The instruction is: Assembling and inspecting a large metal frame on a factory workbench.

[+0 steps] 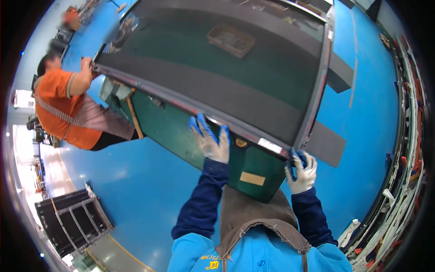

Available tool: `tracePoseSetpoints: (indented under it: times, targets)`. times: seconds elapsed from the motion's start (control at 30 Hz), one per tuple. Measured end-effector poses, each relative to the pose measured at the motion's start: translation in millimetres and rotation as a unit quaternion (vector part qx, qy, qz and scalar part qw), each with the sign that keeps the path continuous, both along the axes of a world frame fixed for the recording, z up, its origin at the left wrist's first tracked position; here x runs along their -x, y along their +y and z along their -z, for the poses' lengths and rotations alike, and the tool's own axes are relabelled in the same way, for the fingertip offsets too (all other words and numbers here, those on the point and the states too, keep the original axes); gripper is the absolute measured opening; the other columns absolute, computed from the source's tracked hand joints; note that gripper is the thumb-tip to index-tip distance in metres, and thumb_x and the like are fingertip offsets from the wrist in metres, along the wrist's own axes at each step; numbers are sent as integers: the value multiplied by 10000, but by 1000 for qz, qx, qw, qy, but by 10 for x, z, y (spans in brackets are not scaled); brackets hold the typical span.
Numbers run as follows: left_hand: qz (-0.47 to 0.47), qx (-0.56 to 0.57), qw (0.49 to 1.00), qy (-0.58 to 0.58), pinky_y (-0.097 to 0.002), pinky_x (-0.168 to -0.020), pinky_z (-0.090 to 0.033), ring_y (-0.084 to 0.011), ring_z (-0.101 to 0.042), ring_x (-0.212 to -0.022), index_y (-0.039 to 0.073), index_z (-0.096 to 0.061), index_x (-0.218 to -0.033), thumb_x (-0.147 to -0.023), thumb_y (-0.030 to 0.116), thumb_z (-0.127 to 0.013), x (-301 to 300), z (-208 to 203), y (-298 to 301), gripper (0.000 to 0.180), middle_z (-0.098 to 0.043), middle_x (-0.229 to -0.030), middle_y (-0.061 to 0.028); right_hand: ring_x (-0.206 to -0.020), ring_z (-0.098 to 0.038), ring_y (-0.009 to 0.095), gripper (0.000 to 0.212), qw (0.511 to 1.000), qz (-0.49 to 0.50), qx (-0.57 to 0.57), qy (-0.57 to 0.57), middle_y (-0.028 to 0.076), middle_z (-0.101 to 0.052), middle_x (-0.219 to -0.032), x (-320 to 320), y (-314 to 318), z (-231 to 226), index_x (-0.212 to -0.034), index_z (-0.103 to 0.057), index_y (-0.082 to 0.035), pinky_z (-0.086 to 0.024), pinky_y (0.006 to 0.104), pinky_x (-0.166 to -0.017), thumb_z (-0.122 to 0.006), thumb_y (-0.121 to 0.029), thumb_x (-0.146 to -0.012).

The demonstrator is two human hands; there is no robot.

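Note:
A large framed panel (253, 132) with a dark see-through sheet and a grey metal frame lies over a green-topped table, tilted across the view. My left hand (212, 139), in a white glove with blue fingertips, rests against the near frame edge with its fingers spread. At the near right corner, my right hand (302, 173), gloved alike, has its fingers curled round the frame. Between the two hands, a white label (270, 145) sticks to the frame. My right fingertips are partly hidden at the corner.
A co-worker in orange (68, 104) stands at left with hands on the panel's left corner. A wooden-handled mallet (133, 113) and a tan block (252, 178) lie on the green table (158, 122). Long strips (403, 190) are stacked at right; a black rack (74, 220) stands lower left.

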State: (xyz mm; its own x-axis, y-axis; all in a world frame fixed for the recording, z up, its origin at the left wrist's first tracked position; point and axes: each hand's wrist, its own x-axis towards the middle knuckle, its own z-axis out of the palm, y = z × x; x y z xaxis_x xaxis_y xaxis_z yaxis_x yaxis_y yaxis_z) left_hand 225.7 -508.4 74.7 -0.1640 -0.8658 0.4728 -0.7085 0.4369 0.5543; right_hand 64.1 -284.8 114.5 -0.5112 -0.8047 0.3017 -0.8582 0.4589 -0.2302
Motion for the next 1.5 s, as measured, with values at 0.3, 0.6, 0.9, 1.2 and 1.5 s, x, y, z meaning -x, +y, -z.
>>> tracePoseSetpoints:
  times: [0.3,0.6,0.9,1.2,1.5]
  targets:
    - [-101,-42,991,81,-490,-1133,-201,-475,-236,-1352,16,-161,-1494,-862,256,-611,791,89,199,812,-181,-1505,-285,-1107,-499,382,540,995,-81,57,-20,138,-522,-1269,276,198,54,-1112,-623,-162,-458,482,-899,-759,-146,-590]
    - [-145,-32,986,76,-512,-1124,-221,-467,-245,-1353,94,-178,-1508,-884,255,-584,808,184,270,762,-179,-1512,-263,-1075,-525,363,491,982,-112,146,-34,98,-567,-1238,434,134,424,-1061,-641,-175,-483,460,-858,-796,-204,-596]
    - [-90,-73,975,191,-481,-1135,-192,-431,-231,-1366,105,-269,-1484,-869,245,-606,863,76,257,715,-180,-1517,-238,-1031,-509,402,577,972,-130,197,-16,122,-507,-1192,568,173,667,-1042,-653,-219,-490,516,-773,-770,-337,-490]
    - [-114,2,988,102,-461,-1144,-167,-385,-235,-1386,117,-309,-1475,-948,281,-491,875,173,285,582,-236,-1529,-196,-951,-536,382,571,971,-116,208,-31,123,-505,-1172,519,150,537,-1072,-638,-239,-490,508,-728,-754,-362,-527]
    - [-121,-3,989,82,-501,-1128,-212,-440,-228,-1377,135,-299,-1478,-937,213,-509,806,140,281,585,-200,-1529,-222,-955,-535,348,530,968,-134,214,2,104,-538,-1180,544,98,473,-1075,-628,-266,-477,492,-752,-762,-386,-576]
